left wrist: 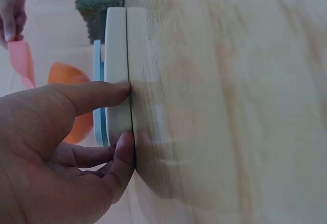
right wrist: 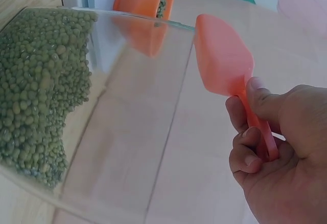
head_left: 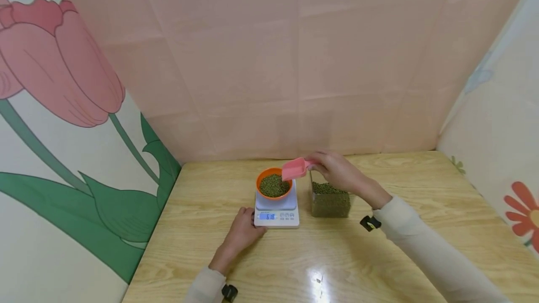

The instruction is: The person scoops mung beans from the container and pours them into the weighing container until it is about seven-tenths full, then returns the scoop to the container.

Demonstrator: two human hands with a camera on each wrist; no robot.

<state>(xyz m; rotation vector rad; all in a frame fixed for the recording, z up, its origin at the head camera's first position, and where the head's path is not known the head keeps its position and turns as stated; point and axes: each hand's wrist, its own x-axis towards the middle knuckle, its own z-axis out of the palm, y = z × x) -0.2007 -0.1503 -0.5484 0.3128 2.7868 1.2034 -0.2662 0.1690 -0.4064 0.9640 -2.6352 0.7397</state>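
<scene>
My right hand (head_left: 337, 169) grips the handle of a pink scoop (head_left: 294, 169), curled fingers and thumb round it in the right wrist view. The scoop is tilted over the right rim of an orange bowl (head_left: 258, 186), which holds green mung beans (head_left: 273, 186). Under the bowl is a white kitchen scale (head_left: 276, 223) with a lit display (head_left: 267, 217) that seems to read 618. My left hand (head_left: 243, 229) holds the scale's front left corner, thumb and bent fingers against its edges (left wrist: 117, 70). Right of the scale stands a clear container (head_left: 331, 207) of mung beans.
The wooden table (head_left: 202, 200) meets a pink-covered wall (head_left: 252, 83) at the back. A wall with a painted tulip (head_left: 63, 60) borders the left, and a wall with a red flower (head_left: 524, 209) the right. The container's transparent wall (right wrist: 133, 116) rises close to the right hand.
</scene>
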